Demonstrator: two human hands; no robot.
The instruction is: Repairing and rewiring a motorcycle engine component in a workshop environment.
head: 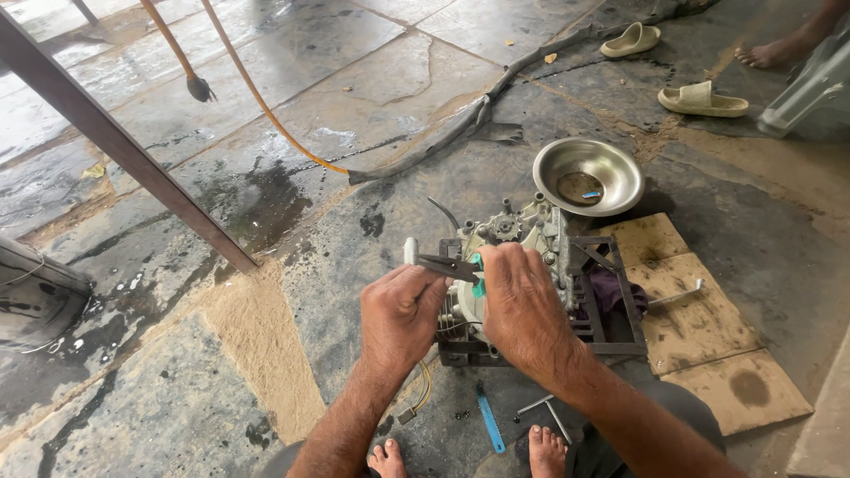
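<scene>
A wet, stained stone floor (336, 80) fills the view, with sand spread in its joints. At its middle an engine (518, 235) is seated in a dark metal frame (620, 301), by which it appears to be kept steady and raised off the stone. The engine is gripped from above by the right hand (522, 305), fingers curled over its casing, seemingly to brace it. Pliers (452, 265) with green-tipped handles are held closed in the left hand (403, 314), their dark jaws pointed right, toward the engine's near face, where they meet the right hand's fingertips; what is pinched there cannot be made out. A purple rag (606, 292) is tucked inside the frame. Cardboard (699, 336) is laid under and to the right of the frame, probably as a pad against oil, and a T-handled wrench (677, 294) is rested on it within reach. A steel bowl (588, 175) is set just behind the engine, a few small parts being kept in it. A blue tool (489, 420) and another T-handle (544, 407) lie by the person's bare feet (544, 447). Further off, a grey hose (496, 93) and an orange hose (257, 93) are trailed across the floor, and two sandals (704, 100) lie near another person's foot (770, 55).
</scene>
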